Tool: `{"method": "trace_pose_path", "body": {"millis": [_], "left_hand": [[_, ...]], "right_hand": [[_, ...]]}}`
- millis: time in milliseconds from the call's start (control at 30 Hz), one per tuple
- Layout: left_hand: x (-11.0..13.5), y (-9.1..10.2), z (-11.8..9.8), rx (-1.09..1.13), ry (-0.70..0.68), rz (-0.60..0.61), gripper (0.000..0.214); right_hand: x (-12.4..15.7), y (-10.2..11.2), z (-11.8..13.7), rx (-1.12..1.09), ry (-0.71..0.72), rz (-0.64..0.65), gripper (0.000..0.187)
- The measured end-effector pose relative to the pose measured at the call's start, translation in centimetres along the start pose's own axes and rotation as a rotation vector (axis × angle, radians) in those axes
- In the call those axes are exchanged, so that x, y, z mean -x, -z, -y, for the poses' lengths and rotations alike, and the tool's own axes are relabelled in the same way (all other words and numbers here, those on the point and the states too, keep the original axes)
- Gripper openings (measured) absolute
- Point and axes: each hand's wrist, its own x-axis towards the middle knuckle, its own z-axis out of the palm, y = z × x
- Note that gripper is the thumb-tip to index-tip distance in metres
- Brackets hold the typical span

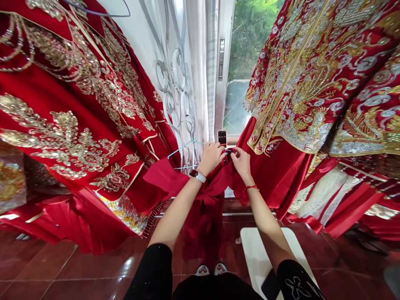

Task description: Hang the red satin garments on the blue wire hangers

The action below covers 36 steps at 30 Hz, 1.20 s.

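A plain red garment hangs in front of me, its lower part trailing toward the floor. Its shoulder spreads to the left near a light blue wire hanger. With fingers bent, my left hand grips the garment's upper part; a watch is on that wrist. Close beside it, my right hand pinches the top edge of the same cloth at a dark band with a bluish strip. The fingertips hide what exactly lies between them. Just behind my hands stands a phone with a lit display.
Red gowns with gold beading hang at left. An embroidered red jacket and more garments hang at right. White scrolled ironwork and a window are behind. A white stool bearing a dark object stands on the tiled floor.
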Motion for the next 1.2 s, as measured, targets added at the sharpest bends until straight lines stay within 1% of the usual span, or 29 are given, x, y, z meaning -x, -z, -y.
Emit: {"method": "trace_pose_path", "body": {"millis": [67, 133, 267, 300, 367, 433, 500, 600, 667, 733, 767, 833, 867, 900, 967, 1000, 1033, 1067, 1133, 1167, 1200], "left_hand": [[-0.6, 0.1, -0.1, -0.014, 0.029, 0.028, 0.027], [-0.7, -0.1, -0.3, -0.006, 0.077, 0.018, 0.024], [-0.6, -0.3, -0.9, 0.000, 0.139, 0.034, 0.025], [-0.7, -0.2, -1.0, -0.008, 0.144, 0.045, 0.025], [-0.7, -0.2, -1.0, -0.033, 0.149, 0.062, 0.024], [-0.8, -0.2, -0.9, -0.048, 0.158, 0.074, 0.024], [-0.9, -0.3, -0.7, -0.046, 0.172, 0.079, 0.025], [-1.0, -0.5, -0.3, -0.039, 0.189, 0.074, 0.027], [-0.9, -0.7, -0.1, -0.031, 0.186, 0.070, 0.025], [-0.8, -0.7, 0.1, -0.017, 0.167, 0.069, 0.021], [-0.7, -0.7, 0.2, -0.009, 0.150, 0.072, 0.020], [-0.5, -0.5, 0.5, 0.011, 0.103, 0.091, 0.021], [-0.5, -0.3, 0.7, 0.025, 0.079, 0.102, 0.023], [-0.5, -0.1, 0.9, 0.044, 0.061, 0.109, 0.025], [-0.4, 0.4, 1.3, 0.089, 0.047, 0.115, 0.034], [-0.2, 0.7, 1.4, 0.109, 0.043, 0.106, 0.037], [0.1, 0.8, 1.4, 0.123, 0.034, 0.086, 0.040], [0.7, 0.8, 1.3, 0.133, 0.020, 0.051, 0.041], [2.7, 0.2, 0.7, 0.147, 0.009, -0.078, 0.041], [4.0, -0.5, 0.3, 0.159, 0.031, -0.165, 0.041], [5.5, -1.4, -0.2, 0.180, 0.084, -0.251, 0.041]], "right_hand": [[-0.1, 0.3, -0.2, -0.022, 0.018, 0.016, 0.036], [-0.3, 0.5, -0.4, -0.025, 0.020, 0.021, 0.034], [-0.7, 0.6, -0.4, 0.000, -0.022, -0.051, 0.033], [-0.8, 0.5, -0.2, 0.003, -0.010, -0.067, 0.033], [-0.8, 0.0, 0.3, 0.006, 0.055, -0.057, 0.031], [-0.6, -0.7, 0.9, 0.005, 0.125, -0.020, 0.029], [-0.3, -1.5, 1.2, -0.002, 0.163, 0.020, 0.027], [0.0, -2.2, 0.8, -0.057, 0.193, 0.108, 0.028], [-0.1, -2.0, -0.1, -0.116, 0.210, 0.205, 0.030], [-0.7, -1.3, -1.1, -0.114, 0.237, 0.274, 0.031], [-1.1, -0.9, -1.7, -0.081, 0.255, 0.276, 0.030], [-2.0, -0.4, -2.5, -0.007, 0.289, 0.238, 0.027], [-2.5, -0.3, -2.9, -0.003, 0.301, 0.238, 0.026], [-2.8, -0.5, -3.1, -0.030, 0.308, 0.269, 0.027], [-3.2, -1.2, -3.3, -0.137, 0.305, 0.384, 0.030], [-3.2, -1.7, -3.4, -0.188, 0.296, 0.427, 0.031], [-3.1, -2.2, -3.4, -0.224, 0.281, 0.440, 0.031], [-3.0, -2.6, -3.4, -0.244, 0.263, 0.425, 0.031], [-2.7, -3.1, -3.4, -0.260, 0.235, 0.360, 0.030], [-2.6, -3.3, -3.5, -0.262, 0.225, 0.334, 0.030], [-2.5, -3.3, -3.5, -0.258, 0.215, 0.317, 0.030]]}}
